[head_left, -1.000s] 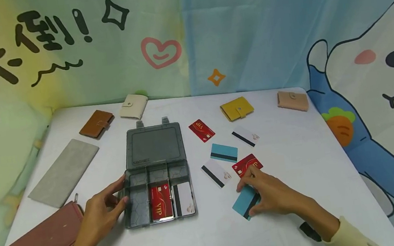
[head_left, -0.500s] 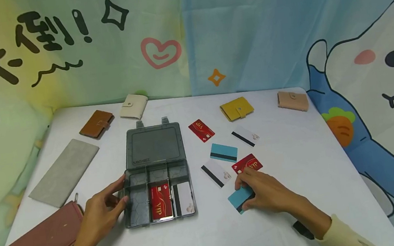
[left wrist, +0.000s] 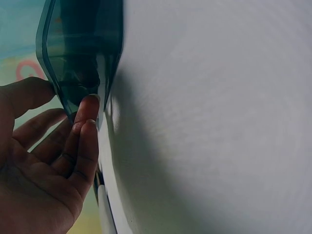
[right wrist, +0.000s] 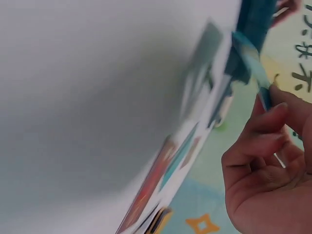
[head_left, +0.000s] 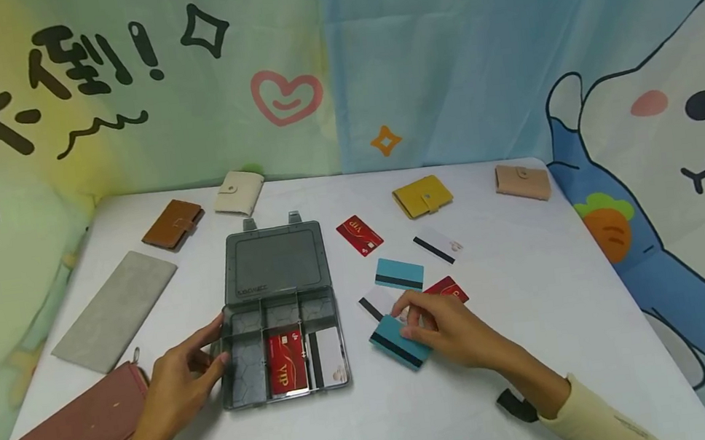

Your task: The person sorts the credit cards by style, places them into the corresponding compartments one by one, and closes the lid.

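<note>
Blue card (head_left: 401, 344) is pinched in the right hand (head_left: 450, 327) by one end, to the right of the plastic box (head_left: 249, 403) and over part of a white card (head_left: 378, 299) on the desk (head_left: 430, 423). The right wrist view shows it tilted, seemingly clear of the surface. The left hand (head_left: 182, 377) grips the box's left side; the lid lies folded back on the far side.

The step in hand looks like bringing the card to the box. The near-left compartment (head_left: 245, 369) shows no card, while the near middle one holds a red VIP card (head_left: 287, 360) and the near right one a white striped card (head_left: 327, 355), so the near-left looks the natural place. The card lies aslant; best to turn it until its long edges run near to far, matching its neighbours. Keep it high enough to clear the box's right wall and the dividers, then lower one short edge first and let go once it sits flat. A light pinch near the end should avoid bending it. The left hand does best to hold the box steady, fingers outside the compartment.
</note>
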Motion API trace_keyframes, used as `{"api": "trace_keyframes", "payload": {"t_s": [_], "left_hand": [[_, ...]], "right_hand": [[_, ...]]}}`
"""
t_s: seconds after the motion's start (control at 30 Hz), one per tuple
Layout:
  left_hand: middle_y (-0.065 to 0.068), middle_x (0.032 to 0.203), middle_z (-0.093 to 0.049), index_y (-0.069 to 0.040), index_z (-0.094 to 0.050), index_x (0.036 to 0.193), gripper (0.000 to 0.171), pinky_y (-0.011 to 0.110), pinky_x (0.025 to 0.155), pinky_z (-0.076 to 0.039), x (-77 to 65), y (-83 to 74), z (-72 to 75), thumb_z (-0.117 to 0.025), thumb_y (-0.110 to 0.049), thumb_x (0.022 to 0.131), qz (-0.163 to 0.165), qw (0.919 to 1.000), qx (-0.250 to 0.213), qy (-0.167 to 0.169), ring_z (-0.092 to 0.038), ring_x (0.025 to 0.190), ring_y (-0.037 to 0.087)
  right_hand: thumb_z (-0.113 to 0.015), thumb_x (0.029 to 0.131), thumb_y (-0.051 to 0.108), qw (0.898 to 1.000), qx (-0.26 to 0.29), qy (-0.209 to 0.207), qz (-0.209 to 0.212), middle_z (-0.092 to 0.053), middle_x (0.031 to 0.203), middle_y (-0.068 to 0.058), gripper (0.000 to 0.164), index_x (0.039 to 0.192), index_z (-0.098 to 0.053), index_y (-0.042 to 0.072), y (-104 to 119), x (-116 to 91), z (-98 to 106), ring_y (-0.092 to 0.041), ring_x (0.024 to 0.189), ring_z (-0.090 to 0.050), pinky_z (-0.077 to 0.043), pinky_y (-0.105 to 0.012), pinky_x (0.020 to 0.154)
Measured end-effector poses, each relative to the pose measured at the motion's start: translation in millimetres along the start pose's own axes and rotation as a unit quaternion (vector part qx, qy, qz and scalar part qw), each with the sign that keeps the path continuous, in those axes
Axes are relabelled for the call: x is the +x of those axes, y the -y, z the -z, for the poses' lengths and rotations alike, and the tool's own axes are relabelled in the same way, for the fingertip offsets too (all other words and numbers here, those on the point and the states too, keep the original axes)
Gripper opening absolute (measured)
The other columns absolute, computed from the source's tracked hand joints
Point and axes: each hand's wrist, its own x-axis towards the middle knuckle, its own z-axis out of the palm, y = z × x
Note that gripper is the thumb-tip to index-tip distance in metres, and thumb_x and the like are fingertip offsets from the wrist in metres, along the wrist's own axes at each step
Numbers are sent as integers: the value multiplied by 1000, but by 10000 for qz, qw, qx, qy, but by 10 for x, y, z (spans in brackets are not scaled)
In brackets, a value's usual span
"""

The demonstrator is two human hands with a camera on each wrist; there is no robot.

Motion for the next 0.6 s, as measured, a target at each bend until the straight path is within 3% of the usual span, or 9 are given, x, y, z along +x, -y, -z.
{"api": "trace_keyframes", "payload": {"t_s": [0.13,0.37,0.6], "left_hand": [[16,120,-71,-14,-56,143,62,23,58,-47,-11,6,-2,-76,-4,85,29,10000,11,-8,-58,67,3],[16,120,-71,-14,-56,143,61,23,58,-47,-15,8,-5,-76,-4,86,48,10000,60,21,-58,67,4],[16,121,-70,-14,-55,144,62,23,58,-47,-3,2,2,-75,-4,86,17,10000,81,17,-59,67,4]], "right_hand": [[-70,94,20,9965,804,83,209,-60,81,5,37,129,-61,27,141,140,-79,-15,64,-53,-45,-23,58],[-74,91,20,9774,2042,520,161,-67,78,-5,39,128,-59,18,458,410,-306,-35,60,-62,-56,-41,60],[-72,92,20,9696,2347,698,25,-72,81,-16,35,124,-60,15,784,674,-663,-47,63,-62,-51,-29,55]]}}
